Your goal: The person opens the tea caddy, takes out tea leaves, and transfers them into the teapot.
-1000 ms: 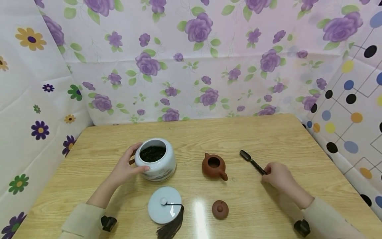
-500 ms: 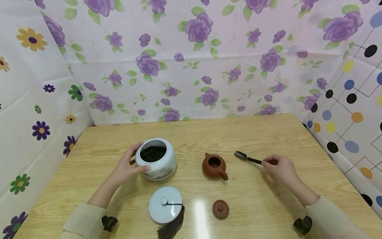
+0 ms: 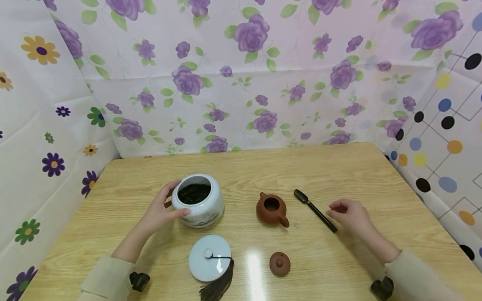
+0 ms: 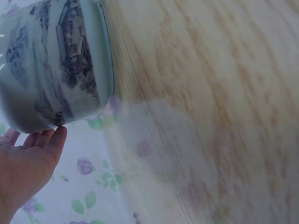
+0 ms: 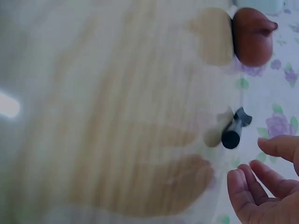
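My left hand (image 3: 160, 213) holds a white porcelain tea jar (image 3: 203, 214) by its side, thumb at the front and fingers behind. Dark tea leaves (image 3: 193, 193) lie inside the uncovered jar. In the left wrist view, fingertips (image 4: 57, 140) touch the jar (image 4: 51, 65), which bears a painted landscape. A dark tea scoop (image 3: 318, 213) lies slanted on the table, its bowl end pointing away. Just right of it, my right hand (image 3: 352, 217) hovers with loosely bent fingers, holding nothing. The right wrist view shows a gap between that hand (image 5: 268, 186) and the scoop (image 5: 232, 134).
A brown clay teapot (image 3: 269, 215) without its lid stands between jar and scoop. Its small lid (image 3: 280, 264) lies nearer me. Left of that lies the pale jar lid (image 3: 206, 265) with a dark tassel (image 3: 219, 284). Flowered cloth (image 3: 241, 104) hangs behind the table (image 3: 241, 167).
My right hand turned the scoop's handle, lifting it slightly, then let it go; the scoop now lies on the table, closer to the teapot. The left hand stays on the jar.
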### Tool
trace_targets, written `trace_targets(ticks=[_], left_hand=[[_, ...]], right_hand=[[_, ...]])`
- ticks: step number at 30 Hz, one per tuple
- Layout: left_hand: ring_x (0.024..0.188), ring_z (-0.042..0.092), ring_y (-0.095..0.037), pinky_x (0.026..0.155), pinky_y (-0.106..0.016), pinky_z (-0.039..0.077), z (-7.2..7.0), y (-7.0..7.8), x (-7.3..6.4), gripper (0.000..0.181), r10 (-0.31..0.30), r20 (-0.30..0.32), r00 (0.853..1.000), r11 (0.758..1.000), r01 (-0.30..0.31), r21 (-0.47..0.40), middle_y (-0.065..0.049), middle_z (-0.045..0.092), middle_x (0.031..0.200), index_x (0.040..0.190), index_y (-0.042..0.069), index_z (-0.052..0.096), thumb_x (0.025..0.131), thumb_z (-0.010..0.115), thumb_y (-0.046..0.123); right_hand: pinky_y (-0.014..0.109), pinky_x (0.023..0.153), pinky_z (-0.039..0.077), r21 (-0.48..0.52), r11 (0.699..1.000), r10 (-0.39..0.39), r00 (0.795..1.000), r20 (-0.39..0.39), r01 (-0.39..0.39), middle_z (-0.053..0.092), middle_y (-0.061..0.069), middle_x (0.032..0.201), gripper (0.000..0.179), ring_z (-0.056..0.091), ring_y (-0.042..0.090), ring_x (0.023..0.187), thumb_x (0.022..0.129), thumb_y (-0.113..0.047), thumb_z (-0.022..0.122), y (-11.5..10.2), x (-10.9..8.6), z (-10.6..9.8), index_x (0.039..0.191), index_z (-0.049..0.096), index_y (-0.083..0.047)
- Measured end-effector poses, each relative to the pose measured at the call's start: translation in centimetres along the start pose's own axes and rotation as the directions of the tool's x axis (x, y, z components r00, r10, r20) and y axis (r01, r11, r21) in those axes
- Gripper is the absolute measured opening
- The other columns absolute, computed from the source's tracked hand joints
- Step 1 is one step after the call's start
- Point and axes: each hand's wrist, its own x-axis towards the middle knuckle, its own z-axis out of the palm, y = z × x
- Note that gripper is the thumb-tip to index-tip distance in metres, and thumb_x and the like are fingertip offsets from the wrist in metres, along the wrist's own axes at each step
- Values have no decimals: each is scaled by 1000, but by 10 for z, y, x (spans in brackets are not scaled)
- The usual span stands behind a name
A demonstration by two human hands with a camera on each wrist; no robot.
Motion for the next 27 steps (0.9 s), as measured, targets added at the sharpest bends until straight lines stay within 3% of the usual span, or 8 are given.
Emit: trace_targets(ticks=[9, 17, 22, 27], left_hand=[[128, 37, -34, 103, -57, 38, 0, 0, -1, 83, 1, -1, 1000, 1000, -1, -2, -22, 39, 141, 145, -1, 28, 78, 76, 4], [128, 37, -35, 103, -58, 38, 0, -2, 0, 83, 5, 0, 1000, 1000, -5, -2, -22, 39, 141, 145, -1, 28, 78, 76, 4], [128, 38, -33, 103, -55, 39, 1, -4, 2, 83, 9, -2, 1000, 1000, -9, -8, -22, 41, 140, 145, -2, 29, 78, 77, 3], [127, 38, -34, 103, -56, 38, 0, -4, 1, 82, 14, -1, 1000, 1000, -14, -14, -23, 41, 139, 145, -2, 29, 78, 77, 3]], right_hand=[[33, 66, 51, -81, 996, -27, 997, 76, 34, 66, 11, 89, 40, 60, 21, 80, 77, -20, 79, -8, -2, 9, 102, 65, 7], [25, 52, 43, -116, 993, -15, 998, 63, 22, 60, 5, 73, 17, 51, 14, 65, 77, -8, 73, -9, -2, 15, 86, 65, 4], [26, 54, 45, -70, 997, 18, 999, 31, -16, 64, 8, 76, 18, 54, 14, 65, 80, -6, 66, -11, -2, 13, 92, 67, 7], [27, 56, 51, 38, 998, 41, 999, 2, -41, 68, 14, 88, 23, 60, 15, 69, 87, -9, 61, -13, 0, 6, 103, 67, 6]])
